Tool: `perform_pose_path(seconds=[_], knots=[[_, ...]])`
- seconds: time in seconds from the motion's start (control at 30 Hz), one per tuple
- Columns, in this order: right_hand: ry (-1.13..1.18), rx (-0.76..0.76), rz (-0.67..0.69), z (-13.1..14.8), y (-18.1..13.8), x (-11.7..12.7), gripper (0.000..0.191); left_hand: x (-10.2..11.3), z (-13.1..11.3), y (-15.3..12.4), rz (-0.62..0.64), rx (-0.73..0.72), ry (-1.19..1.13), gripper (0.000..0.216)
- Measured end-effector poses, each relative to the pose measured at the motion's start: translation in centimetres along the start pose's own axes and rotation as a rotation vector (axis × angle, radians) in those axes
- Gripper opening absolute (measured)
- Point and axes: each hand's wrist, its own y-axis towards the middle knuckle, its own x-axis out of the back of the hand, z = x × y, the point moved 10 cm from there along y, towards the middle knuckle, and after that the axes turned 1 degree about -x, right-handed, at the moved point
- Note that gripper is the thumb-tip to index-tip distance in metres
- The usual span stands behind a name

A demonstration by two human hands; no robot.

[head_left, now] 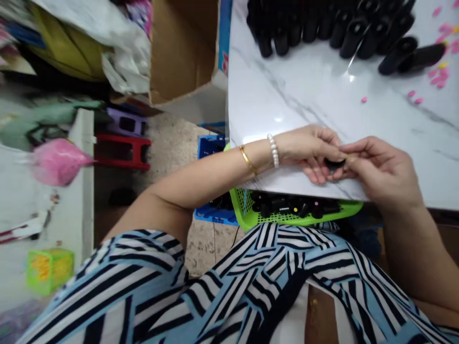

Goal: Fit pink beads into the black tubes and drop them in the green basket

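My left hand (311,152) and my right hand (380,167) meet at the near edge of a white marble-patterned table (308,91). Both pinch a small black piece (334,164) between their fingertips. The left wrist wears a pearl bracelet and a gold bangle. A green basket (247,215) on my lap, partly under the table edge, holds several small black parts. Many black tubes (333,28) stand and lie at the far side of the table, with small pink bits (439,76) scattered at the far right.
A blue crate (210,145) sits on the floor left of the table. A cardboard box (182,48), a red stool (122,150) and a purple stool stand further left. A pink bag (57,160) and a green box (48,270) lie on a white surface at the left.
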Motion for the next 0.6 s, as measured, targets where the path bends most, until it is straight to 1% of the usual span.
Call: perform_pose_path(seconds=[0.07, 0.1, 0.13, 0.2, 0.27, 0.47, 0.6], knots=[[-0.136, 0.086, 0.061, 0.5, -0.3, -1.0, 0.038, 0.0, 0.2, -0.4, 0.035, 0.019, -0.01, 0.039], [-0.218, 0.141, 0.068, 0.8, -0.5, -1.3, 0.045, 0.1, 0.3, -0.6, 0.046, 0.024, -0.005, 0.041], [-0.299, 0.192, 0.055, 1.0, -0.7, -1.5, 0.047, 0.2, 0.5, -0.7, 0.054, 0.029, 0.002, 0.042], [-0.417, 0.264, -0.008, 1.3, -1.1, -1.6, 0.037, 0.5, 0.8, -0.9, 0.056, 0.041, 0.012, 0.039], [-0.457, 0.287, -0.073, 1.3, -1.4, -1.5, 0.026, 0.8, 1.1, -1.0, 0.036, 0.047, 0.01, 0.035], [-0.502, 0.29, -0.218, 1.4, -1.5, -1.3, 0.031, 1.0, 0.9, -1.0, -0.053, 0.019, 0.064, 0.037], [-0.553, 0.299, -0.249, 1.6, -1.5, -1.5, 0.028, 0.6, 0.8, -1.1, -0.075, 0.009, 0.101, 0.042]])
